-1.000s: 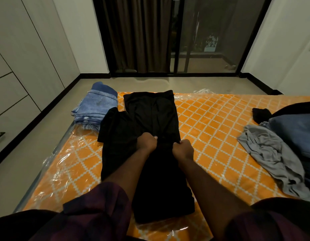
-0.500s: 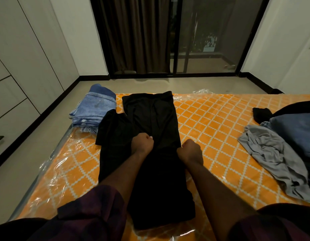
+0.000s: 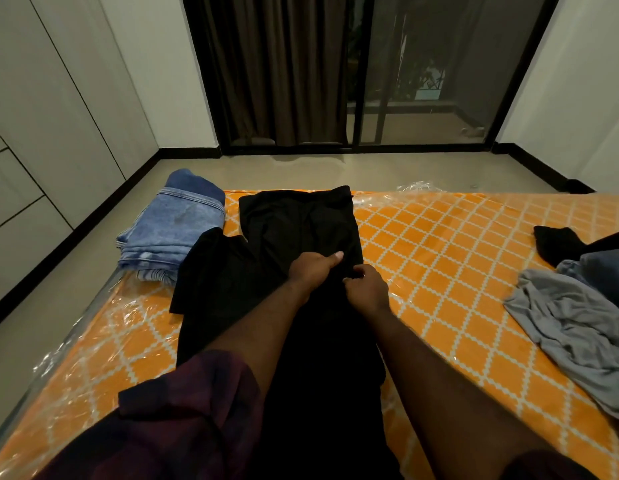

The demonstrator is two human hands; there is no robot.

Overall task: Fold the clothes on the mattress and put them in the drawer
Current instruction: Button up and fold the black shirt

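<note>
Two hands, head view: left hand (image 3: 313, 270) and right hand (image 3: 367, 289), spread apart a moment ago, now meet, both clamped on the black trousers (image 3: 294, 226) lying lengthwise on the mattress (image 3: 457, 254). Folded jeans (image 3: 176, 233) sit left of the trousers. A cross-fold probably begins.

A dark brown pleated curtain (image 3: 266, 71) hangs at the far end of the room, covering the left half of a black-framed sliding glass door (image 3: 422, 64). Through the glass, a dim balcony floor (image 3: 422, 124) shows, with leafy green plants (image 3: 419, 81) behind it; a small pale object lies at its right end, too blurred to identify. A smooth beige floor (image 3: 370, 171) runs up to the door. A black skirting board (image 3: 93, 216) edges the floor below the plain white walls (image 3: 578, 81) on both sides
</note>
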